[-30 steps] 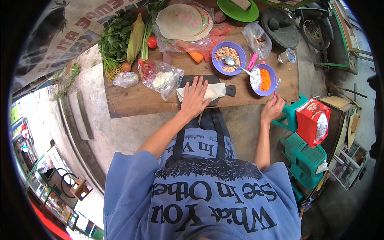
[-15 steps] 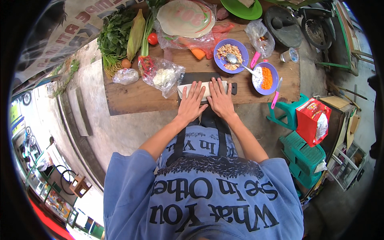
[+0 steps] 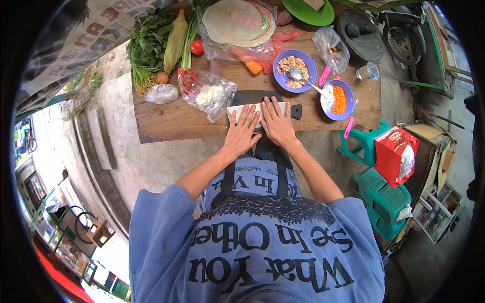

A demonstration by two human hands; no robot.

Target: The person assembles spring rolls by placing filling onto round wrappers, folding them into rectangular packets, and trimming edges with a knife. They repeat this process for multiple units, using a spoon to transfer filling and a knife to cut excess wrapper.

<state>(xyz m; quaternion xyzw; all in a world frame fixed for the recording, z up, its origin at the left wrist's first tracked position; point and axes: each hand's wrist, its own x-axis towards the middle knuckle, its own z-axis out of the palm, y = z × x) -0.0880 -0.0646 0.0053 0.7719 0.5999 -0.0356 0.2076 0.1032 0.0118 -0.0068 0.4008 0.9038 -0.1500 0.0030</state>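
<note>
My left hand [image 3: 243,132] and my right hand [image 3: 276,123] lie flat, side by side, fingers spread, on a pale rolled wrapper [image 3: 256,108]. The roll rests on a dark cutting board [image 3: 257,98] at the near edge of a wooden table [image 3: 166,118]. Neither hand grips anything; both press down on the roll. To the right stand two purple bowls: one [image 3: 294,68] with a chopped filling and a spoon, the other [image 3: 338,99] with white and orange shreds.
Leafy greens [image 3: 146,45], corn [image 3: 174,40], a tomato [image 3: 197,47], bagged food [image 3: 209,96], a stack of round wrappers [image 3: 238,22] and a green plate [image 3: 308,10] fill the table's far side. Green plastic stools [image 3: 384,197] and a red bag [image 3: 396,154] stand at my right.
A second ago only my left hand lay on the roll while the right hung at the table's right edge. The right hand has come over and both now press on it.
</note>
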